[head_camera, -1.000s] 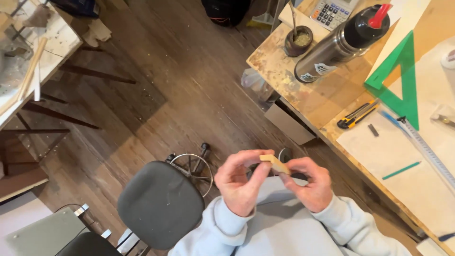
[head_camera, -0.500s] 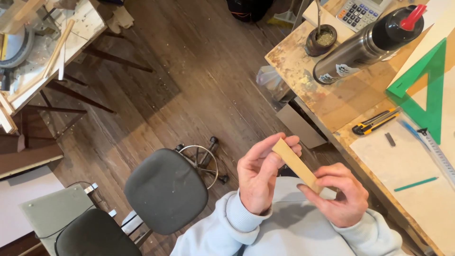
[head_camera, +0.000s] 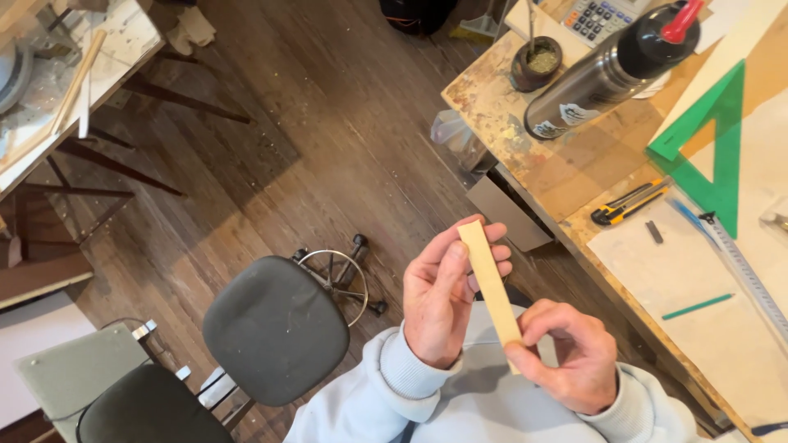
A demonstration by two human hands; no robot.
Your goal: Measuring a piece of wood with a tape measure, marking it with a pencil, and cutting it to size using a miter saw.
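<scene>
Both hands are closed on a thin, flat, pale wooden strip (head_camera: 490,283), held in the air above the person's lap, between the stool and the worktop. The left hand (head_camera: 443,297) wraps its fingers around the strip's upper part, thumb lying along the front face; the right hand (head_camera: 570,361) pinches the lower end between thumb and curled fingers. The sleeves are light blue. Just left of the hands stands a round grey padded stool (head_camera: 275,330) on the dark wooden plank floor (head_camera: 246,148). To the right, the paint-stained wooden worktop (head_camera: 525,139) carries a yellow and black utility knife (head_camera: 629,202), a green plastic set square (head_camera: 716,139), a green pencil (head_camera: 698,306) and a steel flask (head_camera: 611,70) lying on its side.
</scene>
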